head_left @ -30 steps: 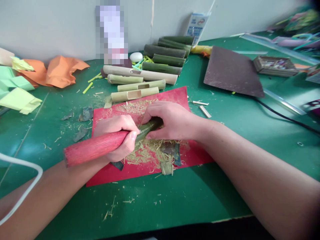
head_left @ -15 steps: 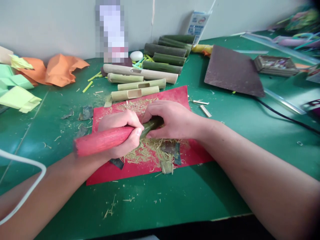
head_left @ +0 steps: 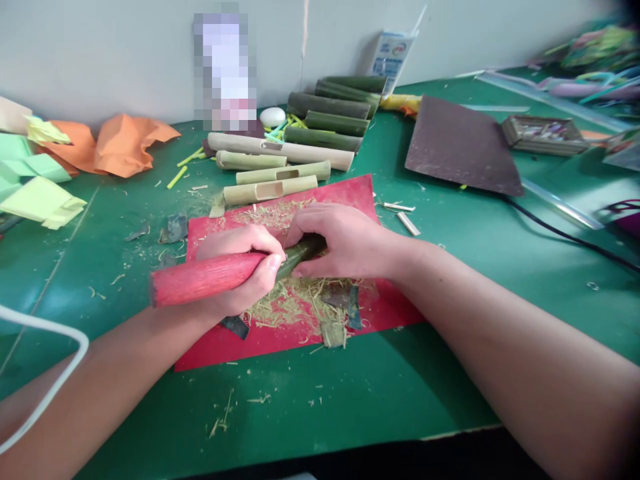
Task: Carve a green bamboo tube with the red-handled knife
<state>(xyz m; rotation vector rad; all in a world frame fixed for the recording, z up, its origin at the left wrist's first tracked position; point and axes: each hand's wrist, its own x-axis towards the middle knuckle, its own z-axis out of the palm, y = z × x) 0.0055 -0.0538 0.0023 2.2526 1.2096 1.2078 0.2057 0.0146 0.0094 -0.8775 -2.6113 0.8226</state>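
Note:
My left hand is wrapped round the red handle of a tool whose working end is hidden under my fingers. It points right, onto a green bamboo piece. My right hand is closed over that bamboo piece and presses it down on a red mat. Pale shavings and dark peel scraps lie on the mat under both hands.
Pale bamboo tubes and dark green ones lie in rows behind the mat. Crumpled orange paper and green paper sit at the left. A brown sheet, a black cable and a small tray lie at the right.
My left hand and the red handle have slid to the right, toward the bamboo piece. My right hand has stayed on the bamboo.

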